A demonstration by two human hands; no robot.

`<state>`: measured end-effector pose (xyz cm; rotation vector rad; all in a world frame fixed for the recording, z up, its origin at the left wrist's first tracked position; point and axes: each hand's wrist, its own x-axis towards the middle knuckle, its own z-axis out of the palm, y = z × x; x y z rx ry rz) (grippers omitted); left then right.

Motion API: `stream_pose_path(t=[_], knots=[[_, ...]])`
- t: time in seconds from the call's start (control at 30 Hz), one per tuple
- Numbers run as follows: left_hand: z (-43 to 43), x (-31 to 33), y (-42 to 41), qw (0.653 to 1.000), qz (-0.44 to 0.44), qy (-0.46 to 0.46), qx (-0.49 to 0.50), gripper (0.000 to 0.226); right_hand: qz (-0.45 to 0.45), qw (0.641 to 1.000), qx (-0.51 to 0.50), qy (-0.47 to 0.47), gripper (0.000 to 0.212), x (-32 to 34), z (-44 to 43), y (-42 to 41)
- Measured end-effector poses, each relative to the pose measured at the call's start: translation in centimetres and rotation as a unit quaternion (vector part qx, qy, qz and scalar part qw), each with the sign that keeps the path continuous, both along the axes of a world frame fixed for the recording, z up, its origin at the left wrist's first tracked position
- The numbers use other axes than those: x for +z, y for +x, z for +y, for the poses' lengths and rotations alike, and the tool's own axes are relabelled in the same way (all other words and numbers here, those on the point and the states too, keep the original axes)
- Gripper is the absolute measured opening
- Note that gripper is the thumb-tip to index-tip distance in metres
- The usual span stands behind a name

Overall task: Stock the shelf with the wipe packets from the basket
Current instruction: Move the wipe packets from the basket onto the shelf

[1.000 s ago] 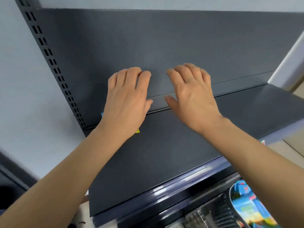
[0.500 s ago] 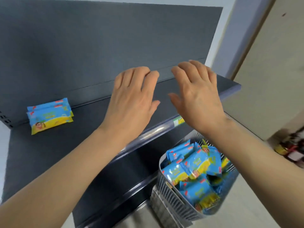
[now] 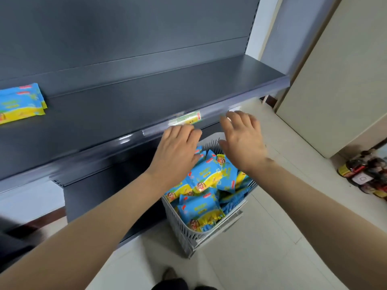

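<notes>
Blue-and-yellow wipe packets (image 3: 206, 178) are lying in the basket (image 3: 178, 231) straight below; we are hovering our left grip (image 3: 178, 152) nearest them, right grip (image 3: 245, 143) beside, both spread and empty.

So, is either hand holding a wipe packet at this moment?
No, the left hand and the right hand are open over the basket, fingers straight, gripping none of the wipe packets.

Wipe packets (image 3: 204, 178) blue and yellow; basket (image 3: 180, 229) pale grey; shelf (image 3: 129, 105) dark grey.
</notes>
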<state>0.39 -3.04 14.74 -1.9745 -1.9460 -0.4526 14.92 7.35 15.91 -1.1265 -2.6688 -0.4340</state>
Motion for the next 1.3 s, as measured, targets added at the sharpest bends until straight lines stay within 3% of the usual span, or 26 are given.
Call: stream_pose_path(t=[0.17, 0.33, 0.5, 0.9, 1.13, 1.23, 1.3], knots=[[1.7, -6.1, -0.5, 0.99, -0.013, -0.143, -0.001, 0.054, -0.068, 0.996, 0.006, -0.062, 0.051, -4.6, 1.9, 0.7], [3.3, -10.1, -0.8, 0.973, -0.066, -0.221, 0.016, 0.052, -0.095, 0.988, 0.029, -0.121, 0.056, -7.9, 3.9, 1.2], [5.0, -12.4, -0.7, 0.928, -0.203, -0.305, 0.072, 0.054, -0.088, 0.979, 0.055, -0.175, 0.05, -9.9, 6.6, 1.2], [8.9, -15.3, 2.5, 0.886, -0.187, -0.36, 0.223, 0.063, -0.159, 0.916, 0.143, -0.34, 0.057, -14.5, 14.7, -0.4], [7.9, -14.7, 3.0, 0.886, -0.187, -0.347, 0.244, 0.021, -0.114, 0.861, 0.132, -0.477, 0.06, -16.0, 17.1, -1.8], [6.9, -13.7, 2.7, 0.889, -0.182, -0.329, 0.26, 0.017, -0.096, 0.828, 0.122, -0.539, 0.057, -16.2, 17.3, -2.4], [6.3, -13.0, 2.3, 0.892, -0.183, -0.309, 0.275, 0.02, -0.102, 0.834, 0.124, -0.528, 0.054, -16.4, 17.1, -2.8]])
